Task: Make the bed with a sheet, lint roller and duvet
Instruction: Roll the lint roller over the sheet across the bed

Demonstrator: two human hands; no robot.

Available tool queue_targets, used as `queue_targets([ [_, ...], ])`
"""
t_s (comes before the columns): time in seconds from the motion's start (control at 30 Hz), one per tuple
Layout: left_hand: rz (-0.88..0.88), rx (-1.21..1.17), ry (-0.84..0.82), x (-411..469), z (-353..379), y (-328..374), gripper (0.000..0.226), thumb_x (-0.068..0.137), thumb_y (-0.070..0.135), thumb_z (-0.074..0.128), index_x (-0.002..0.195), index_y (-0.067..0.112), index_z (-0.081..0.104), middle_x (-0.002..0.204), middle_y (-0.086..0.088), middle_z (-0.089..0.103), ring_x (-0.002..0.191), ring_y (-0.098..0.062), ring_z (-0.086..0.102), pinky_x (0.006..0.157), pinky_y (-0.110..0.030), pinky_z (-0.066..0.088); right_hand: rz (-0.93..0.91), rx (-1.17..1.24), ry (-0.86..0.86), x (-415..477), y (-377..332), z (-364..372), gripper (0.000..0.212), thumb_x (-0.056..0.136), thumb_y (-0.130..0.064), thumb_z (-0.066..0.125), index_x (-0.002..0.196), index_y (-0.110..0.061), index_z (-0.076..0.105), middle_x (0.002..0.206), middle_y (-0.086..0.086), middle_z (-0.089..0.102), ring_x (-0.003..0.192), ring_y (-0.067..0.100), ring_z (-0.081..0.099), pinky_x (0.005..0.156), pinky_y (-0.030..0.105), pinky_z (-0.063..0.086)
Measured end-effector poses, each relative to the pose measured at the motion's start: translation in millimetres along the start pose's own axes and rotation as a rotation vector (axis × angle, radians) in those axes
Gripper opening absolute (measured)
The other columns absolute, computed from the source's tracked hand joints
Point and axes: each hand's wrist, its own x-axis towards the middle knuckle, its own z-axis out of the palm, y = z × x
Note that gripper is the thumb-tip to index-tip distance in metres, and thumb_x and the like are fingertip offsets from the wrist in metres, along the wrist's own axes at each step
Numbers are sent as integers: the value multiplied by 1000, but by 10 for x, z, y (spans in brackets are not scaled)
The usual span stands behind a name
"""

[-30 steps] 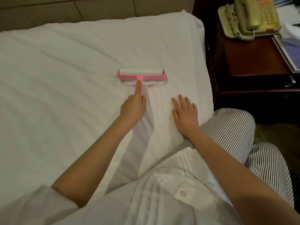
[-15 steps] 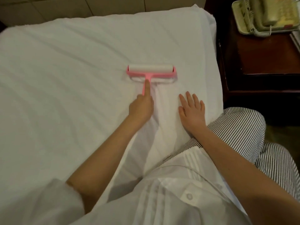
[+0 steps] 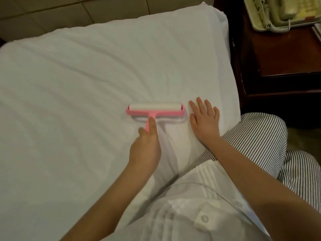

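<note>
A pink lint roller [image 3: 155, 110] with a white sticky drum lies flat on the white sheet [image 3: 78, 105] that covers the bed. My left hand [image 3: 146, 145] grips its pink handle, with the index finger stretched along the handle toward the drum. Just right of the roller, my right hand [image 3: 205, 120] presses flat on the sheet with fingers spread, near the bed's right edge. Soft wrinkles run across the sheet to the left. No duvet is in view.
A dark wooden nightstand [image 3: 281, 58] stands close against the bed's right side, with a beige corded telephone [image 3: 284, 13] on top. A tiled wall or floor [image 3: 69, 13] shows beyond the bed's far edge. My striped trousers [image 3: 257, 136] lean against the bed edge.
My left hand has pulled the lint roller back toward me over the sheet. It now sits level with my right hand, which has stayed flat on the sheet.
</note>
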Motion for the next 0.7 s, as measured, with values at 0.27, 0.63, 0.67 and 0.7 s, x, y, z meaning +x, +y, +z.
queue_targets([
  [0.27, 6, -327, 77, 1288, -456, 267, 61, 96, 7, 33, 150, 13, 6, 136, -23, 38, 121, -37, 44, 93, -39, 38, -22, 23, -48, -38, 70, -38, 49, 102, -27, 26, 150, -27, 16, 159, -3, 6, 146, 18, -1, 115, 37, -5],
  [0.63, 95, -167, 245, -133, 415, 97, 86, 49, -5, 74, 131, -4, 50, 62, -6, 28, 36, -7, 2, 37, -14, -3, -33, 65, -51, -13, 80, -44, 55, 95, -36, 16, 149, -27, 23, 159, -3, 10, 146, 19, 2, 115, 36, -4],
  [0.67, 67, -182, 216, -73, 358, 103, 83, 62, -1, 71, 139, -1, 40, 66, -9, 37, 32, -13, 20, 35, -18, 8, -31, 59, -51, -12, 85, -39, 50, 99, -31, 22, 149, -26, 22, 159, -2, 9, 146, 19, 1, 115, 36, -4],
  [0.7, 58, -173, 219, 53, 296, 100, 79, 75, 5, 65, 146, 4, 28, 77, -14, 46, 41, -23, 43, 39, -23, 22, -28, 57, -51, -18, 87, -41, 48, 101, -27, 27, 149, -26, 21, 159, -2, 9, 146, 19, 1, 115, 36, -5],
])
